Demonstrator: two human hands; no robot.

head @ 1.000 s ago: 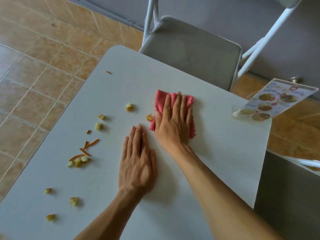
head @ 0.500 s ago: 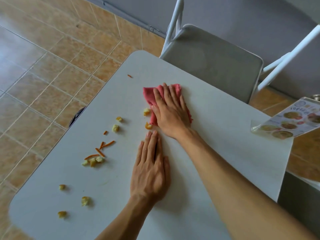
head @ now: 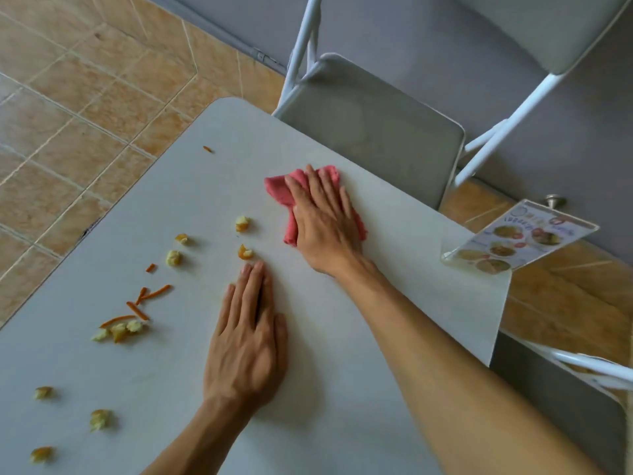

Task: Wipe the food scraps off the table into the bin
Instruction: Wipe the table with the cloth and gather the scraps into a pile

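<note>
My right hand [head: 325, 224] has slid the pink cloth [head: 291, 195] away from the two nearest scraps. The yellow piece [head: 242, 223], touching the cloth half a second ago, now lies clear to the left of my fingers [head: 301, 190]. The orange piece [head: 245, 252] sits free just beyond my left hand's [head: 246, 337] fingertips.

Soft, even daylight fills the scene, neither harsh nor dim. The white table [head: 342, 389] shows no glare, only a faint grey shadow spreading toward 4 o'clock from the left hand [head: 246, 341] and thin shadows at about 3 o'clock of each food scrap [head: 242, 223], so the light seems to come from the left. The wide lens bends the floor tiles [head: 68, 114] at 10 o'clock and the chair [head: 376, 132] legs at 1 o'clock. Detail is slightly soft and smeared throughout; the menu stand [head: 517, 238] print is unreadable.
</note>
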